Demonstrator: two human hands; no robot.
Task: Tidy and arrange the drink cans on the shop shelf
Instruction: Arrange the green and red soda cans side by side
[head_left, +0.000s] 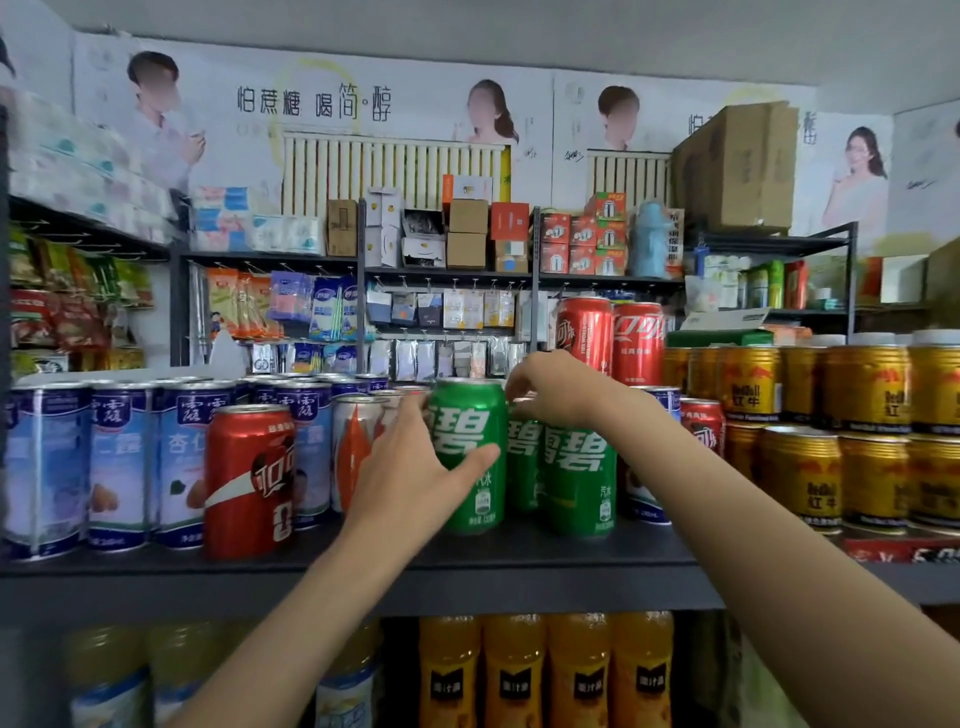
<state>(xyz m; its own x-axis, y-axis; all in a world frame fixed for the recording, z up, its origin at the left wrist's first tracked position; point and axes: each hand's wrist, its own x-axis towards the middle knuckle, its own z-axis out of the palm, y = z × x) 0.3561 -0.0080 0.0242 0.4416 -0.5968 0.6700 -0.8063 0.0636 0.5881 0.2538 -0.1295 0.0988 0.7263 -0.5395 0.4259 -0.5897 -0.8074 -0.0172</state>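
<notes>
Forearms: both reach up from the bottom of the view to the dark shelf (519, 558), nearest the camera.
Left hand (415, 467): fingers curled round the left side of the front green can (470, 457), thumb lying across its label; it has hold of the can.
Right hand (550, 389): fingers bent down over the top of the green can behind (522, 457), pinching at its rim; how firmly, I cannot tell.
Place: three green cans stand upright mid-shelf, touching, the third green can (579, 478) to the right, between a red cola can (249, 480) and stacked gold cans (800, 473).
Handling: likely rigid, fairly heavy if full, with smooth, slippery walls that dent if squeezed; best held round the mid-body, not by the rim.
Look: glossy green, white characters, silver tops.
</notes>
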